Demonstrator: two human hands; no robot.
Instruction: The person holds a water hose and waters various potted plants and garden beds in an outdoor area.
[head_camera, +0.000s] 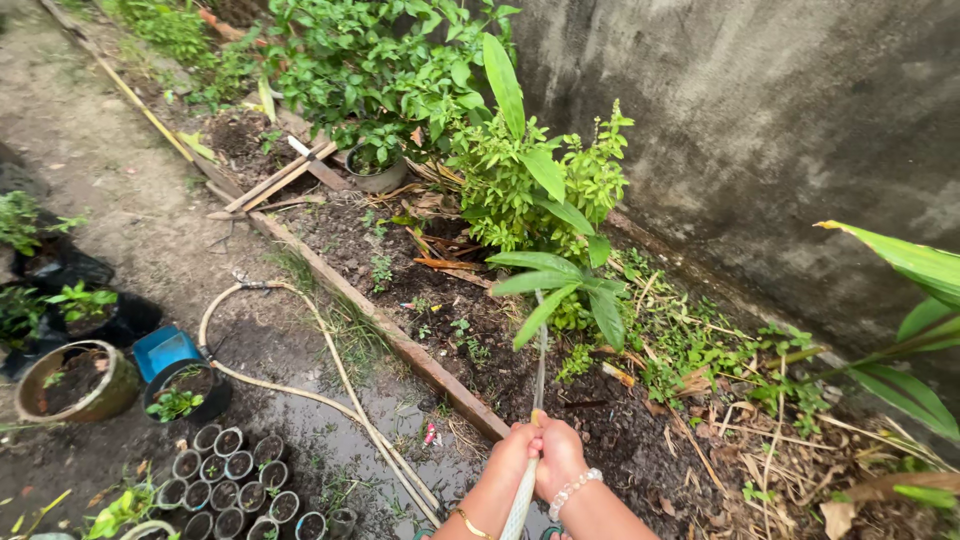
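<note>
Hose (519, 505) gripped by both hands together, left hand (512, 458) and right hand (560, 455) clamped round nozzle end; water jet (540, 360) hitting leafy plant (560, 280) near garden bed's brick edge (400, 340).

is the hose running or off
Running: a thin stream of water leaves the hose gripped by the left hand and right hand, reaching the plant.

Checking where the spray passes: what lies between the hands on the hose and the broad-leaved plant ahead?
In the head view, only wet dark soil and the thin water stream lie between the hands and the broad-leaved plant.
</note>
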